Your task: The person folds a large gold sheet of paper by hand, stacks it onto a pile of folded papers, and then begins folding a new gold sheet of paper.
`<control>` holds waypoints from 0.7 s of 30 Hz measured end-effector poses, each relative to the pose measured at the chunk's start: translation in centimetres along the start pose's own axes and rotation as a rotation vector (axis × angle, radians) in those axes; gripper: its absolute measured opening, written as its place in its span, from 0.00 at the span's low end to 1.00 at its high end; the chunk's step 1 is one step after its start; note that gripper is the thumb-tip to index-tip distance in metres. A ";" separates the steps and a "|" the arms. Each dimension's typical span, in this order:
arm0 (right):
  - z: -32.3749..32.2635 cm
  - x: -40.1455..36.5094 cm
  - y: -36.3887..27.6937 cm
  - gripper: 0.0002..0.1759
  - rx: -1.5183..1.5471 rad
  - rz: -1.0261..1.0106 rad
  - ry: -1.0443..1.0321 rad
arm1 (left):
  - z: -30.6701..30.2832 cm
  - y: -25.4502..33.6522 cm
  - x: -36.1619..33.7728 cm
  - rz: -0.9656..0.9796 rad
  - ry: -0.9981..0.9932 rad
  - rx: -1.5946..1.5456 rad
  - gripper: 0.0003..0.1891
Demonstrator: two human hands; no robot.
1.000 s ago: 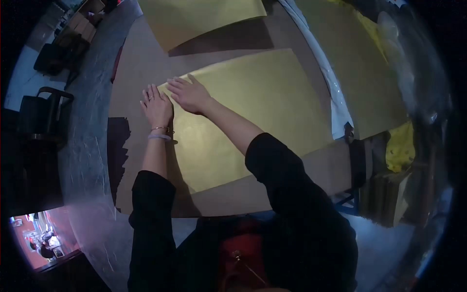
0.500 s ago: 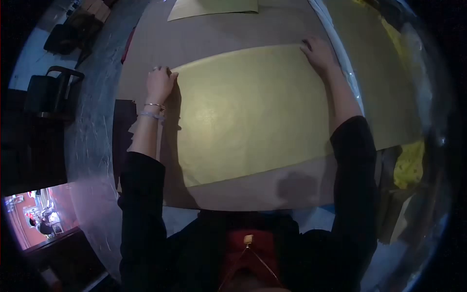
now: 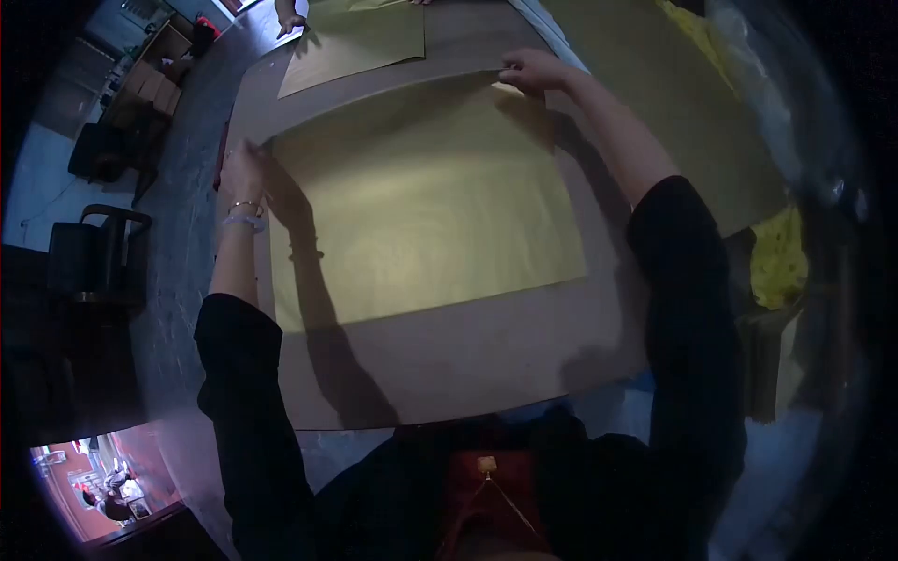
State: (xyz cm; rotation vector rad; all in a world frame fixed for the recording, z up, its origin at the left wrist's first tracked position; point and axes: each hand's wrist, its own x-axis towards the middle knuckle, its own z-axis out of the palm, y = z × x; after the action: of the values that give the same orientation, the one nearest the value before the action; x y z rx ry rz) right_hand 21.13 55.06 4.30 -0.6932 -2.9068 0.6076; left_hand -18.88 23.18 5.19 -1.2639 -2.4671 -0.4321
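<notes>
A large yellow sheet (image 3: pixel 421 206) lies on the brown table surface (image 3: pixel 486 337), its far edge lifted at the right. My right hand (image 3: pixel 531 72) is closed on the sheet's far right corner. Near the far left corner is my left hand (image 3: pixel 243 176), raised, with a bracelet at the wrist and its shadow on the sheet. Its fingers are blurred, and whether they grip the corner is unclear.
Another yellow sheet (image 3: pixel 360 42) lies at the far side, with a co-worker's hand (image 3: pixel 292 23) by its left edge. Dark chairs (image 3: pixel 98 248) stand on the floor at left. Clear plastic and yellow material (image 3: pixel 778 257) are at right.
The sheet has shifted left, and its far right corner is now lifted in my right hand. My left hand has moved left. More of the far sheet and a co-worker's hands have come into view.
</notes>
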 end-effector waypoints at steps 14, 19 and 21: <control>9.3 -32.3 -9.1 0.13 1.333 0.843 -0.008 | -12.3 22.4 -30.1 0.750 -0.406 -0.435 0.45; 13.7 -39.3 -19.9 0.15 1.550 0.830 0.059 | -11.5 17.9 -38.1 0.772 -0.400 -0.205 0.29; 15.3 -41.1 -23.1 0.17 1.340 0.766 0.200 | -11.8 16.4 -41.1 0.743 -0.208 -0.203 0.16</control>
State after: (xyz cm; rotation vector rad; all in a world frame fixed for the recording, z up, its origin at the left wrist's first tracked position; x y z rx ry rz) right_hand 45.56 12.15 -0.32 -1.3533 -1.3371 2.0064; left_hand 19.02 -2.09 0.21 -2.2613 -1.9177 -0.3598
